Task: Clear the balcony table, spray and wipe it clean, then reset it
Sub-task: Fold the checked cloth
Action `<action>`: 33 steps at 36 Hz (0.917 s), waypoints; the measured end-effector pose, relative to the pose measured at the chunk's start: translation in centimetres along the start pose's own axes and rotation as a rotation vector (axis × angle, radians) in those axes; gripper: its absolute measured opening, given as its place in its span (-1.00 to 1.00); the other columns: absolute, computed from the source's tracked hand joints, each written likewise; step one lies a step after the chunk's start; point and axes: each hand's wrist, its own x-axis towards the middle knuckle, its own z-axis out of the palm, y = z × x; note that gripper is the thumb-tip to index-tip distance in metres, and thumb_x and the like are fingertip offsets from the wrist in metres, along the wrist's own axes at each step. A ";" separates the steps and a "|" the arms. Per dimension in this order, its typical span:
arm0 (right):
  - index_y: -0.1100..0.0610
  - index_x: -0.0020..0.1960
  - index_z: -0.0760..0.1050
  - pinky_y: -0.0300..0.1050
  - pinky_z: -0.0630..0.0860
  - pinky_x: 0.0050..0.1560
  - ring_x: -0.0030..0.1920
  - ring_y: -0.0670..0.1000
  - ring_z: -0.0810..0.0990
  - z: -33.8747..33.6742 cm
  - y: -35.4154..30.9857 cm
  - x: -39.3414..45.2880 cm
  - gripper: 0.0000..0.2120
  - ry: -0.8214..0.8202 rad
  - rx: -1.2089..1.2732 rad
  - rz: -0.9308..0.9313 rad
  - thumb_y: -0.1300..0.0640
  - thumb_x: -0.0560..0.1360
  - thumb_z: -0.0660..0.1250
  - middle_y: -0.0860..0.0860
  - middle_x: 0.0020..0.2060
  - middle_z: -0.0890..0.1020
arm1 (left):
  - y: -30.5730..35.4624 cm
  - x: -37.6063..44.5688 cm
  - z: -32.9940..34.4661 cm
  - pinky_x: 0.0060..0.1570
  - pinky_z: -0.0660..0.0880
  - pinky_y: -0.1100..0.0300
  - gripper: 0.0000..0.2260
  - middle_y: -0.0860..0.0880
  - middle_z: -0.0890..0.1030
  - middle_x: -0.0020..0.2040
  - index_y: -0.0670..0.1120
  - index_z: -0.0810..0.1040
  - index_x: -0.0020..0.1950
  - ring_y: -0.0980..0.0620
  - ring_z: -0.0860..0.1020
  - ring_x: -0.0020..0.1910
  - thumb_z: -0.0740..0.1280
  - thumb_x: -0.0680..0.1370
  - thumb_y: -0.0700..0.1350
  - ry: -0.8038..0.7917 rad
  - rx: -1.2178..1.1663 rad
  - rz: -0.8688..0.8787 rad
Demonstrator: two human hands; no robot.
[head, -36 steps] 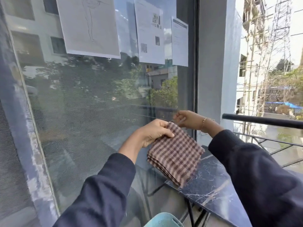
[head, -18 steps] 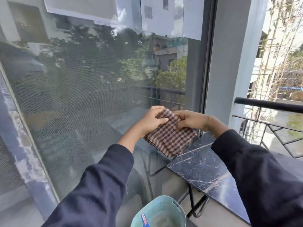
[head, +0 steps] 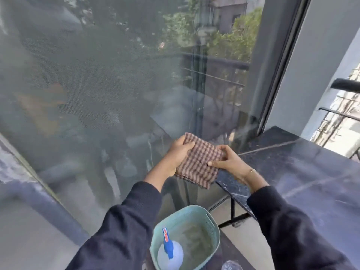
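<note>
Tabletop (head: 303, 172) looks cleared, dark marble bare where visible; judging wipe stage about to start or just done, reset still left. Both hands clamped on folded checked cloth (head: 198, 162), left hand (head: 180, 152) at its left edge, right hand (head: 228, 160) pinching right edge, cloth held off the tabletop's near-left corner. Spray bottle (head: 169, 252) lies in teal basket (head: 213, 227) below; glass screen door (head: 97, 94) close behind, nothing blocking

Cloth (head: 198, 162) between both hands, left of table (head: 303, 172); bottle (head: 169, 252) in basket (head: 212, 227) below.
</note>
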 end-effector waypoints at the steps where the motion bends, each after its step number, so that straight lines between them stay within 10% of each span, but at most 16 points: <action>1: 0.17 0.15 0.27 -0.30 0.59 -0.24 -0.20 -0.07 0.58 0.2 1.3 0.7 -0.55 0.043 0.035 0.049 0.38 0.38 0.41 0.07 -0.10 0.56 | -1.4 0.5 0.1 0.27 0.42 0.02 -0.46 -0.14 0.39 0.43 -0.10 0.16 0.53 -0.10 0.44 0.34 0.26 0.58 -0.12 -0.019 -0.035 -0.087; 8: 0.11 0.14 0.15 -0.10 0.44 -0.15 -0.11 0.00 0.49 3.0 12.3 3.6 -0.59 0.034 -0.011 0.393 0.19 0.48 0.36 0.05 -0.04 0.47 | -14.3 2.3 1.9 0.01 0.51 0.02 -0.49 -0.19 0.53 0.11 -0.23 0.29 0.35 -0.11 0.55 0.02 0.23 0.40 -0.38 -0.018 -0.017 -0.576; 13: 0.20 0.04 0.18 0.08 0.47 0.16 0.02 0.07 0.47 5.8 18.6 4.7 -0.59 -0.204 -0.430 0.403 0.18 0.43 0.41 0.10 -0.08 0.48 | -23.6 2.8 3.1 0.21 0.48 -0.11 -0.35 -0.28 0.41 0.35 -0.27 0.02 0.50 -0.21 0.47 0.27 0.20 0.46 -0.39 0.174 0.043 -0.783; 16: 0.27 0.25 0.27 -0.02 0.45 0.18 0.17 0.14 0.51 6.8 20.3 5.3 -0.47 -0.358 -0.637 0.375 0.15 0.40 0.42 0.18 0.15 0.51 | -25.3 2.5 3.5 0.24 0.42 0.07 -0.31 -0.14 0.36 0.36 -0.21 -0.17 0.52 -0.16 0.41 0.31 0.19 0.52 -0.34 0.205 0.191 -0.797; 21: 0.26 0.32 0.26 -0.07 0.38 0.22 0.26 0.16 0.46 7.9 22.7 6.5 -0.49 -0.544 -0.837 0.376 0.18 0.45 0.36 0.20 0.24 0.49 | -27.6 2.7 4.3 -0.10 0.31 0.20 -0.69 -0.14 0.40 0.12 -0.11 0.33 0.19 -0.02 0.34 0.02 0.14 0.51 -0.40 0.073 0.339 -0.817; 33: 0.28 0.33 0.35 -0.05 0.34 0.30 0.30 0.19 0.43 8.3 24.7 9.3 -0.62 -0.634 -1.036 0.407 0.25 0.52 0.20 0.22 0.28 0.46 | -30.0 4.0 7.9 -0.03 0.38 0.22 -0.63 -0.13 0.54 0.26 -0.11 0.41 0.39 -0.04 0.50 0.09 0.25 0.57 -0.25 0.369 -0.039 -0.868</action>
